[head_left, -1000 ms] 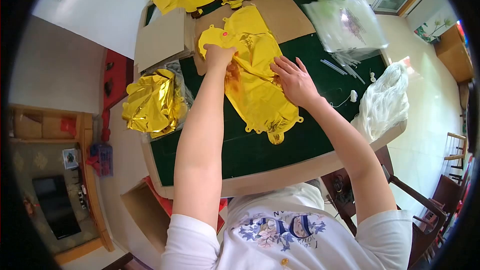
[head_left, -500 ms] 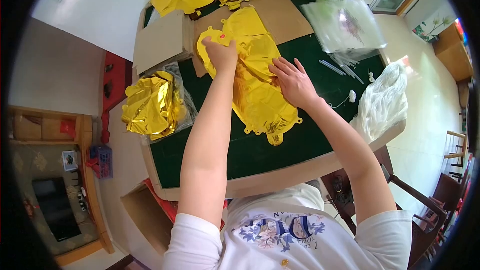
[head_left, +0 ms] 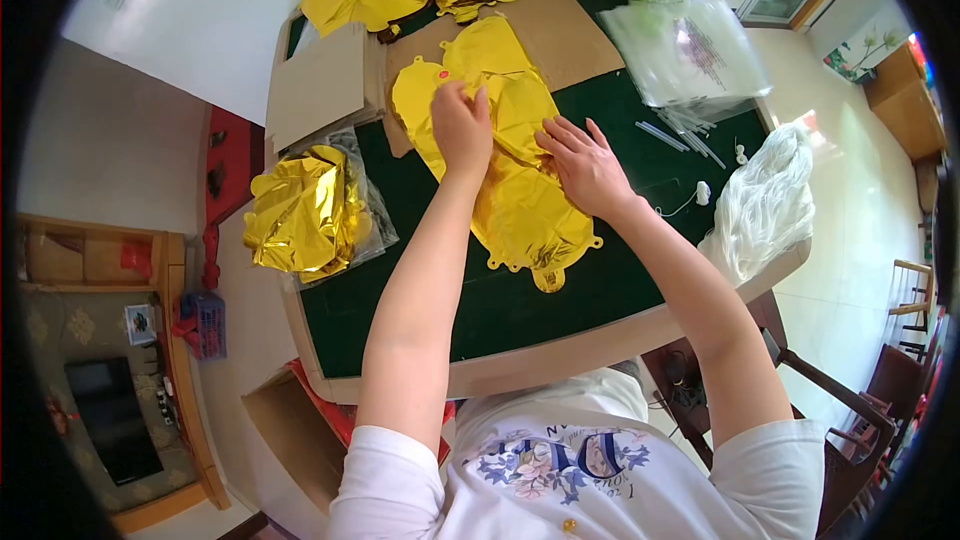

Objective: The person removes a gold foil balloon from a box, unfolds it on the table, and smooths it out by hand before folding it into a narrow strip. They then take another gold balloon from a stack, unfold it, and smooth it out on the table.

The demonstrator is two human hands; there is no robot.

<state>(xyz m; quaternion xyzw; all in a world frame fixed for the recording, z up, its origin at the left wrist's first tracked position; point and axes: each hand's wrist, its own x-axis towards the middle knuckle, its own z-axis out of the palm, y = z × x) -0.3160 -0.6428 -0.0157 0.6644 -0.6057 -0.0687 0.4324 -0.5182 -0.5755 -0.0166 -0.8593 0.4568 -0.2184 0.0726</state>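
A flat, uninflated gold foil balloon [head_left: 525,215] with small tabs along its edge lies across the table, partly over cardboard. My left hand [head_left: 462,130] is on its upper left part, below a small red spot; its fingers are bent, with the thumb held apart from them. Some of those fingertips are hidden from me. Pressed to the balloon's right side, my right hand [head_left: 590,168] lies flat with its fingers stretched out. Creases run through the foil between the two hands.
A pile of folded gold foil [head_left: 305,210] on clear plastic sits left, below stacked cardboard sheets [head_left: 320,85]. More gold foil [head_left: 370,0] lies at the back. On the right are plastic bags [head_left: 690,50], thin clear tubes [head_left: 662,135] and a white string bundle [head_left: 765,205].
My left hand has slid right across the foil, away from the balloon's left edge, and its fingers have bent more. My right hand and the balloon stay nearly in place.
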